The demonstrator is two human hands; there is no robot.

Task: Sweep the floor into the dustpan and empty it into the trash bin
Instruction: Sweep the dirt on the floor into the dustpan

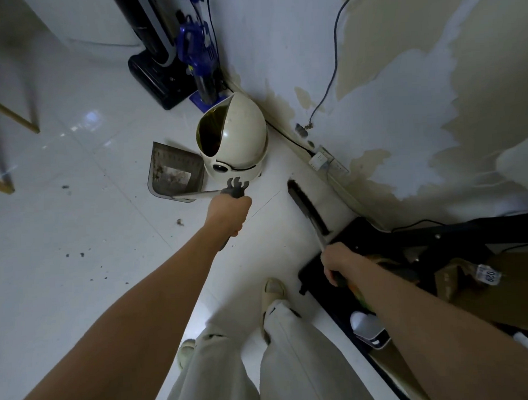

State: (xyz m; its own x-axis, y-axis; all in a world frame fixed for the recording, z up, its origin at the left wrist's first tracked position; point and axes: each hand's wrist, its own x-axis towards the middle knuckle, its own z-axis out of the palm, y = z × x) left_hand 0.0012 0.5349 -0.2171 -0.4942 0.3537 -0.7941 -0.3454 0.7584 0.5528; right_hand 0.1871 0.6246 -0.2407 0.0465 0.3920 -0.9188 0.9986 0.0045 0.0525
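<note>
Holding the loaded dustpan [175, 173] just beside the trash bin [233, 141], at its 9 o'clock, left hand [228, 211] grips the handle; right hand [338, 264] grips the broom [306, 207]. Tilting short of the opening would likely spill debris onto the floor [76, 176].

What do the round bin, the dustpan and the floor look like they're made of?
The trash bin looks like cream moulded plastic: a smooth domed shell with a dull sheen and scuffs. The dustpan seems grey, slightly see-through plastic with a thin moulded rim, though a coated metal tray cannot be ruled out. The floor looks like glossy white tile, with sharp light reflections and thin joint lines.
</note>
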